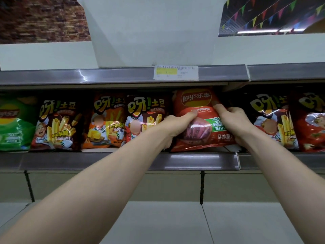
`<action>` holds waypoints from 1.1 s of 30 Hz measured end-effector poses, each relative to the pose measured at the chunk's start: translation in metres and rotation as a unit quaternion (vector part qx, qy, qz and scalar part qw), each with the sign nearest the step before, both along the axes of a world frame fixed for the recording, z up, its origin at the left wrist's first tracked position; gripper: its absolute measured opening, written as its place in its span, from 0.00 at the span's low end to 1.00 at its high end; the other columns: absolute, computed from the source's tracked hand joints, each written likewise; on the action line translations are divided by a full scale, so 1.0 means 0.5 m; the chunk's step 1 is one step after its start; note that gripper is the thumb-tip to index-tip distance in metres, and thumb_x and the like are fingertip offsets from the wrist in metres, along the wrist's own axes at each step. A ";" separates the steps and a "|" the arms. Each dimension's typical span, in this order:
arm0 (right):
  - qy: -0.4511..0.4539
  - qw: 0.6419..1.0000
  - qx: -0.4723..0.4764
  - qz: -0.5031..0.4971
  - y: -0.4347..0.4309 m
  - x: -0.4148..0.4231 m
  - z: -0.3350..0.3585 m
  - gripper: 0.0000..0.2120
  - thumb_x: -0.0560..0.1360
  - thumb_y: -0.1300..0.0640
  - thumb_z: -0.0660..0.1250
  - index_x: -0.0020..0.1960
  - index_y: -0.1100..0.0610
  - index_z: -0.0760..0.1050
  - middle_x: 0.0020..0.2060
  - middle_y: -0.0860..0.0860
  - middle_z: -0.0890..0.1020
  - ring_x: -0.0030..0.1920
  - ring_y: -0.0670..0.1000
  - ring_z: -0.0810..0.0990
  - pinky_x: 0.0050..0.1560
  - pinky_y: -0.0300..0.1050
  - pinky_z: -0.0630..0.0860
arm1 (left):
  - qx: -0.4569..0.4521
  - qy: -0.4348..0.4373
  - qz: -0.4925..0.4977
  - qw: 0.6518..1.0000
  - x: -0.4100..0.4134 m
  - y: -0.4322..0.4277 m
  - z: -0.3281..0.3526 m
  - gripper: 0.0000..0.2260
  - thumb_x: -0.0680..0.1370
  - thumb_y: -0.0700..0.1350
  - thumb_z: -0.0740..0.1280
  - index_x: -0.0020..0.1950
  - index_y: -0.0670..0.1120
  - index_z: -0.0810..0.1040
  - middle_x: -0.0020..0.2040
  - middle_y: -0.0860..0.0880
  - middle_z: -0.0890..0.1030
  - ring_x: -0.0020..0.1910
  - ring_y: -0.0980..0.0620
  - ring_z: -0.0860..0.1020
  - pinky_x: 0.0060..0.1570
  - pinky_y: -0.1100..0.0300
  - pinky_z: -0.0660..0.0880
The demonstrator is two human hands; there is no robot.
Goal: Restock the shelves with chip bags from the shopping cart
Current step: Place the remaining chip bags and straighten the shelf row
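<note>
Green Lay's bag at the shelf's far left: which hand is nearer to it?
Left. The left hand grips the red Lay's bag by its left edge, several bags right of the green Lay's bag. The right hand grips the red bag's right edge, farther away.

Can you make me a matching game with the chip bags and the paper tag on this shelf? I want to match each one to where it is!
Things:
1. green bag
2. red Lay's bag
3. paper tag

Places:
a. stuck on the upper rail
b. far left end of the shelf
c. gripped by the left hand and right hand

Pairs: 1-b, 2-c, 3-a
</note>
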State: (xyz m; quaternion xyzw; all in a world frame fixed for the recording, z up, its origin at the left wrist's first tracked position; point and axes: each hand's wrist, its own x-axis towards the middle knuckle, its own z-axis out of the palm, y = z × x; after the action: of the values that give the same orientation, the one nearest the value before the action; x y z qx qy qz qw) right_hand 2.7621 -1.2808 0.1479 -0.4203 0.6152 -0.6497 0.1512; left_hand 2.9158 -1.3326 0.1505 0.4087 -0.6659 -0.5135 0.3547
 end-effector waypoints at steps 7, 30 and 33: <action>-0.058 0.995 0.051 0.066 -0.014 0.006 -0.023 0.32 0.72 0.35 0.67 0.64 0.58 0.69 0.47 0.58 0.83 0.42 0.58 0.85 0.48 0.55 0.82 | 0.041 0.100 0.003 0.994 -0.014 -0.028 -0.010 0.31 0.71 0.55 0.75 0.67 0.40 0.71 0.55 0.41 0.82 0.49 0.44 0.82 0.52 0.50 0.79; 0.067 0.997 -0.013 0.021 -0.059 0.000 -0.072 0.39 0.65 0.41 0.77 0.69 0.55 0.67 0.55 0.51 0.81 0.52 0.51 0.81 0.56 0.46 0.77 | -0.592 -0.385 0.187 0.683 0.116 -0.111 -0.064 0.30 0.77 0.66 0.50 0.70 0.50 0.70 0.65 0.39 0.74 0.66 0.39 0.70 0.66 0.34 0.58; 0.090 0.996 -0.023 0.006 -0.059 0.005 -0.072 0.41 0.66 0.43 0.77 0.72 0.55 0.62 0.57 0.51 0.78 0.55 0.52 0.79 0.57 0.47 0.76 | -0.583 -0.389 0.192 0.687 0.115 -0.117 -0.062 0.33 0.76 0.67 0.46 0.75 0.51 0.63 0.69 0.39 0.71 0.68 0.39 0.69 0.68 0.36 0.54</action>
State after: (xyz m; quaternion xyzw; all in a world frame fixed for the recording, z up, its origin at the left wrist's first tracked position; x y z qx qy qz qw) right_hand 2.7645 -1.3105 0.1121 -0.4840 0.6090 -0.6220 0.0889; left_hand 2.9732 -1.3912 0.1197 0.4015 -0.8167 0.2619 0.3214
